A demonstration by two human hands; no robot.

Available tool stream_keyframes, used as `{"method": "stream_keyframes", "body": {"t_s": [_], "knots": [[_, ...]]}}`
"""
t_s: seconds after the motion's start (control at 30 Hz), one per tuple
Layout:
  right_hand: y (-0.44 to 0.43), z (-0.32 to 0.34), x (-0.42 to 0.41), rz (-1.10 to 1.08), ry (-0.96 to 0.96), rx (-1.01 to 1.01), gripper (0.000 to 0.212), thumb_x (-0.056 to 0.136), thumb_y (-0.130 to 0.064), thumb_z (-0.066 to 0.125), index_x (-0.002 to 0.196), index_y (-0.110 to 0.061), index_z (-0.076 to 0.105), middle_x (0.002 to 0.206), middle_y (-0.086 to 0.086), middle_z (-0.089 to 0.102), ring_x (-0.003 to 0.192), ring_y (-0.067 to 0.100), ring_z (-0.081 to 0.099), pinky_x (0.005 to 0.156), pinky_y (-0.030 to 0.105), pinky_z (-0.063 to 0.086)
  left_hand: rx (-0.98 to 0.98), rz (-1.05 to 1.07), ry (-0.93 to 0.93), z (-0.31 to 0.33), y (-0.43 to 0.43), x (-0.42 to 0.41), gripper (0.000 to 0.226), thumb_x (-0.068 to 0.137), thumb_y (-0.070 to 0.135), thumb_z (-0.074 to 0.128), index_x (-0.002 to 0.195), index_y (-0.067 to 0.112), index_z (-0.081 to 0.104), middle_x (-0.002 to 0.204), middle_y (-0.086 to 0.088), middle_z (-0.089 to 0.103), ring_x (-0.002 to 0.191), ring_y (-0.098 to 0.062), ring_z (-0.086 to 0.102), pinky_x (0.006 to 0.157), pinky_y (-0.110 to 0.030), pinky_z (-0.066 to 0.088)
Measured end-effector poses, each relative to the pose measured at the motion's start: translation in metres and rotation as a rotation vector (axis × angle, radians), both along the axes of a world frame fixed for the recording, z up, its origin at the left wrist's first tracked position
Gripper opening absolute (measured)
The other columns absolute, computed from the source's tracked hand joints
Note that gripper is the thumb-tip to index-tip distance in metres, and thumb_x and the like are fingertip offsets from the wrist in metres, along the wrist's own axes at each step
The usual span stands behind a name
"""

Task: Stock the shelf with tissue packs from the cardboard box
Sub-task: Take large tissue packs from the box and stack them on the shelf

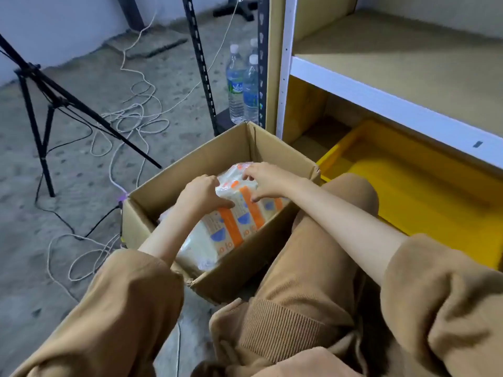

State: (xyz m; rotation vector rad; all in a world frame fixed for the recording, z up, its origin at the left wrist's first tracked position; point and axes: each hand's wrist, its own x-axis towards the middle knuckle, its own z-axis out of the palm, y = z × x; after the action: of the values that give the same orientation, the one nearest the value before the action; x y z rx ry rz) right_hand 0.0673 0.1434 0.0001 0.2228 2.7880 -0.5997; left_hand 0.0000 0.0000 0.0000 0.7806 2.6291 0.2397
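An open cardboard box [206, 156] sits on the floor in front of me, beside my knee. Inside it lies a plastic-wrapped bundle of tissue packs [231, 224], cream with orange bands and blue marks. My left hand [202, 193] grips the bundle's left upper edge, thumb pressed on the wrap. On its far upper end rests my right hand [265, 179], fingers curled over the plastic. The shelf [394, 58] stands to the right, its light brown board bare.
A yellow tray [416, 183] lies under the shelf's white front rail. Three water bottles [242, 85] stand by a black perforated upright behind the box. A black tripod [40, 104] and loose white and black cables cover the concrete floor at left.
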Motion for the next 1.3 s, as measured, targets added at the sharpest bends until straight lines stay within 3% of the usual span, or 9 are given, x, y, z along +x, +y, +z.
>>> {"method": "stream_keyframes", "body": {"t_s": [0.13, 0.33, 0.47, 0.53, 0.7, 0.83, 1.03, 1.23, 1.3], "knots": [[0.002, -0.013, -0.028, 0.070, -0.168, 0.025, 0.067, 0.078, -0.020, 0.073, 0.137, -0.012, 0.042, 0.139, 0.009, 0.047, 0.126, 0.025, 0.047, 0.101, 0.036, 0.043, -0.120, 0.068, -0.260, -0.009, 0.004, -0.020, 0.047, 0.073, 0.049, 0.071, 0.098, 0.011, 0.061, 0.089, -0.003, 0.061, 0.079, -0.017, 0.058, 0.052, -0.021, 0.041], [0.011, -0.045, -0.073, 0.263, -0.473, 0.152, 0.097, 0.068, -0.038, 0.077, 0.147, -0.025, 0.022, 0.155, 0.001, 0.023, 0.142, 0.027, 0.024, 0.114, 0.049, 0.029, -0.223, 0.056, -0.484, -0.029, 0.004, -0.038, 0.051, 0.063, 0.061, 0.071, 0.091, 0.019, 0.063, 0.102, -0.001, 0.068, 0.097, -0.019, 0.063, 0.088, -0.031, 0.052], [0.013, -0.055, -0.081, 0.289, -0.499, 0.139, 0.094, 0.068, -0.036, 0.078, 0.146, -0.024, 0.026, 0.153, 0.001, 0.027, 0.139, 0.026, 0.030, 0.113, 0.045, 0.033, -0.147, 0.077, -0.518, -0.032, 0.004, -0.037, 0.036, 0.067, 0.050, 0.075, 0.079, 0.018, 0.063, 0.089, 0.000, 0.064, 0.085, -0.018, 0.061, 0.059, -0.022, 0.044], [0.012, -0.054, -0.080, 0.277, -0.491, 0.117, 0.094, 0.066, -0.038, 0.078, 0.144, -0.022, 0.029, 0.151, 0.001, 0.032, 0.137, 0.026, 0.033, 0.111, 0.044, 0.034, -0.114, 0.072, -0.486, -0.029, 0.003, -0.033, 0.030, 0.069, 0.045, 0.075, 0.068, 0.020, 0.060, 0.089, -0.002, 0.066, 0.084, -0.018, 0.062, 0.056, -0.021, 0.045], [0.017, -0.026, -0.057, 0.208, -0.295, 0.041, 0.070, 0.064, -0.037, 0.081, 0.124, -0.011, 0.053, 0.112, 0.001, 0.054, 0.107, 0.022, 0.052, 0.076, 0.029, 0.044, -0.048, 0.023, -0.335, -0.007, 0.003, -0.022, 0.031, 0.069, 0.041, 0.076, 0.069, 0.017, 0.055, 0.089, -0.004, 0.062, 0.077, -0.017, 0.056, 0.056, -0.023, 0.041], [0.023, 0.008, -0.034, 0.109, -0.058, 0.020, 0.067, 0.061, -0.036, 0.083, 0.117, -0.007, 0.058, 0.116, 0.008, 0.057, 0.106, 0.026, 0.053, 0.089, 0.037, 0.046, -0.044, -0.044, -0.110, 0.037, 0.008, -0.015, 0.041, 0.062, 0.046, 0.078, 0.073, 0.014, 0.054, 0.085, -0.007, 0.057, 0.077, -0.024, 0.051, 0.050, -0.027, 0.035], [0.045, 0.095, -0.010, 0.021, 0.254, 0.109, 0.064, 0.060, -0.033, 0.084, 0.114, -0.010, 0.060, 0.100, 0.000, 0.049, 0.093, 0.016, 0.047, 0.074, 0.024, 0.033, 0.080, -0.093, 0.204, 0.119, 0.027, 0.001, 0.060, 0.061, 0.044, 0.079, 0.107, 0.008, 0.063, 0.105, -0.016, 0.064, 0.082, -0.028, 0.050, 0.070, -0.031, 0.043], [0.093, 0.173, 0.014, -0.095, 0.450, 0.312, 0.061, 0.061, -0.030, 0.083, 0.113, -0.008, 0.060, 0.116, 0.013, 0.056, 0.101, 0.025, 0.051, 0.077, 0.028, 0.037, 0.313, -0.210, 0.376, 0.181, 0.078, 0.009, 0.057, 0.064, 0.045, 0.075, 0.106, 0.008, 0.060, 0.093, -0.009, 0.057, 0.079, -0.023, 0.051, 0.053, -0.030, 0.043], [0.116, 0.191, 0.023, -0.148, 0.480, 0.377, 0.063, 0.061, -0.030, 0.084, 0.114, -0.008, 0.060, 0.118, 0.014, 0.056, 0.108, 0.028, 0.051, 0.082, 0.032, 0.041, 0.405, -0.255, 0.404, 0.191, 0.106, 0.011, 0.060, 0.065, 0.043, 0.074, 0.111, 0.007, 0.058, 0.103, -0.011, 0.060, 0.084, -0.023, 0.054, 0.068, -0.035, 0.052]]}}
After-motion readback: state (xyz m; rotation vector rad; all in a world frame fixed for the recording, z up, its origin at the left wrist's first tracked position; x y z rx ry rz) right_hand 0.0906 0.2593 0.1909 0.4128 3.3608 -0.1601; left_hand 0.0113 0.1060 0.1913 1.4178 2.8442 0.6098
